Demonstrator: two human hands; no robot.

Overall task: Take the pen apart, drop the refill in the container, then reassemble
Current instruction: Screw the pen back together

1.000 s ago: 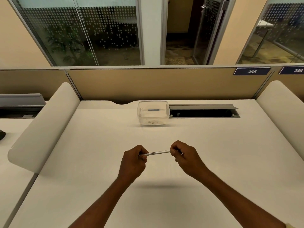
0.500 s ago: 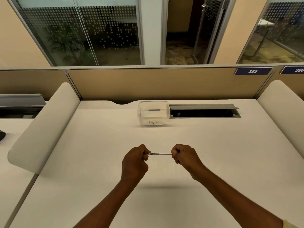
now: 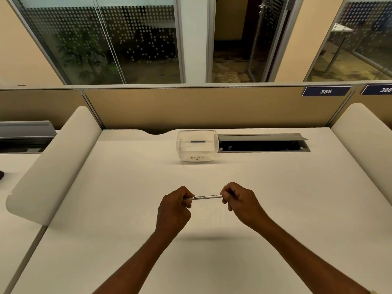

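A slim white pen (image 3: 206,197) with dark print is held level above the middle of the white desk (image 3: 127,209). My left hand (image 3: 174,209) is closed around its left end, where a metallic tip part shows at the fingers. My right hand (image 3: 239,201) pinches its right end; that end is hidden by the fingers. A clear plastic container (image 3: 197,147) labelled "RECYCLE" stands at the back of the desk, well beyond the hands, with a thin blue item inside.
An open cable hatch (image 3: 263,145) with a raised grey lid lies right of the container. Curved white side dividers (image 3: 53,164) flank the desk, and a tan partition (image 3: 212,107) closes the back.
The hands closed in slightly along the pen, then eased apart again. The pen has levelled out from a slight tilt. Both hands keep their grip.
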